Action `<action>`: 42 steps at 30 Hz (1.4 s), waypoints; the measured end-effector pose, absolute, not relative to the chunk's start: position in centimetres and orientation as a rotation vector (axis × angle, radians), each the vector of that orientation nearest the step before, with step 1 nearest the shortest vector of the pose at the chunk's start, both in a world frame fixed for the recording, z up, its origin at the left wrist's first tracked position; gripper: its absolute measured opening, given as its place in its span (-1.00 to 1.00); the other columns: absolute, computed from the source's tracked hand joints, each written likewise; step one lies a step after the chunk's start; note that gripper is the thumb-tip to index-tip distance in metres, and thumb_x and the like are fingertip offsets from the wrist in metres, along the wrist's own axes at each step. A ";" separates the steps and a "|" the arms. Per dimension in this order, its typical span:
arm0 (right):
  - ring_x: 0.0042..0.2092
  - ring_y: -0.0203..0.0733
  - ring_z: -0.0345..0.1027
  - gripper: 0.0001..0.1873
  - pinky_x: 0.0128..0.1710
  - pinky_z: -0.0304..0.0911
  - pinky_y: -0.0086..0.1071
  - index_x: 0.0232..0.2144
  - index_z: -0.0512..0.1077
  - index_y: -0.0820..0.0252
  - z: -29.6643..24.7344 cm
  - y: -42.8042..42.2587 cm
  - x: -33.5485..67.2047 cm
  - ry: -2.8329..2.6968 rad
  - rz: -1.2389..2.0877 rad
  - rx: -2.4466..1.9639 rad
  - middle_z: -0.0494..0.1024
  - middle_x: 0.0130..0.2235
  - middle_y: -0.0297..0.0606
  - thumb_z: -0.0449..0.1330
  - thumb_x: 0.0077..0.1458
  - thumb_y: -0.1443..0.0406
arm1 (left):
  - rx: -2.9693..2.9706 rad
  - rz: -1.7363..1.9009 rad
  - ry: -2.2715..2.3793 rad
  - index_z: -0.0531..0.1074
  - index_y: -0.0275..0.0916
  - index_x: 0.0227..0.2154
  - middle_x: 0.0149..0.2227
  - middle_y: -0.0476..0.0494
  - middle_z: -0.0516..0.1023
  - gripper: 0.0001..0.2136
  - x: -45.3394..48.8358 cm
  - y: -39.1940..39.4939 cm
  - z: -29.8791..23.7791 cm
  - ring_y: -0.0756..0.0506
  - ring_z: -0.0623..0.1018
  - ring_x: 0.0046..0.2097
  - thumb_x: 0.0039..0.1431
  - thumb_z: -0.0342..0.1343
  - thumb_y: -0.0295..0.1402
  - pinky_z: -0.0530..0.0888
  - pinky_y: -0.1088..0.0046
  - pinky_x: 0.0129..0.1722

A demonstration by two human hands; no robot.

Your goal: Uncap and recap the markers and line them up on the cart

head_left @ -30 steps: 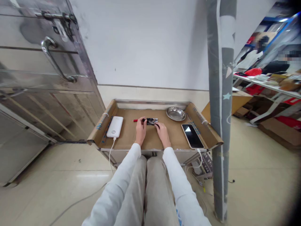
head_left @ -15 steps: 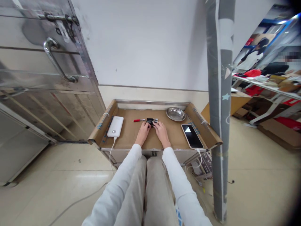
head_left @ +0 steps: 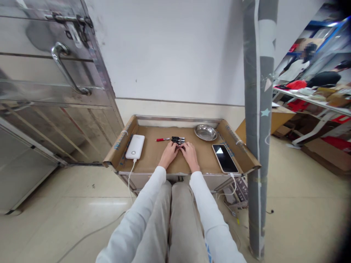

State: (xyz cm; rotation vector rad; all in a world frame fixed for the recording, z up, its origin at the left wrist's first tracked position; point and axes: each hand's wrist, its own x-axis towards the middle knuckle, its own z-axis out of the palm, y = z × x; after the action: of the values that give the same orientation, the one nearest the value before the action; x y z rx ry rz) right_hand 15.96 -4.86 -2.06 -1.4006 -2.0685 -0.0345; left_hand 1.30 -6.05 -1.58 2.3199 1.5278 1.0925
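Brown cardboard covers the tabletop in front of me, its sides rising at left and right. Toward the right near corner lies a phone, its white cable plugged in; toward the left side lies a white power bank, also cabled. A round metal dish sits at the far right. My left grip and right grip come close together at the middle, fingers curled; I cannot tell whether either is clamped on anything. Black pens lie side by side at my fingertips, a red pen just left of them.
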 end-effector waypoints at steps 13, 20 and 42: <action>-0.17 -0.12 0.26 -0.82 -0.17 0.05 -0.32 -0.27 0.41 0.15 -1.6 -5.2 15.8 -2.047 -0.079 -1.491 0.46 -0.25 -0.20 0.00 0.21 0.30 | 2.312 0.948 1.909 0.30 -0.25 -0.32 -0.29 -0.16 0.39 -0.94 1.3 -6.5 -0.9 -0.11 0.42 -0.21 0.21 -0.06 -0.47 0.39 0.37 -0.18; -0.21 -0.14 0.26 -0.81 -0.18 0.03 -0.31 -0.39 0.39 0.17 -1.3 -5.6 15.5 -1.993 -0.079 -1.506 0.47 -0.31 -0.20 -0.02 0.10 0.42 | 2.238 1.089 1.918 0.29 -0.27 -0.32 -0.28 -0.22 0.40 -0.92 1.4 -6.1 -1.0 -0.15 0.43 -0.16 0.23 -0.09 -0.43 0.39 0.30 -0.13; -0.08 -0.10 0.29 -0.63 -0.06 0.20 -0.25 0.00 0.28 0.23 -0.7 -5.8 15.4 -1.876 0.052 -1.395 0.37 -0.07 -0.08 -0.07 0.15 0.38 | 1.785 1.284 2.364 0.33 -0.33 -0.25 -0.23 -0.31 0.39 -0.76 0.9 -5.8 -1.4 -0.21 0.43 -0.14 0.30 -0.21 -0.33 0.39 0.18 -0.13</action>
State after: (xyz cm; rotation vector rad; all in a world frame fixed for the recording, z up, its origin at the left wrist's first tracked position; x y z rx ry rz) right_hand 15.35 -5.77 -0.73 -1.3945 -1.8756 0.0517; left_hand 0.86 -5.79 -1.37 1.7847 2.3638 1.2842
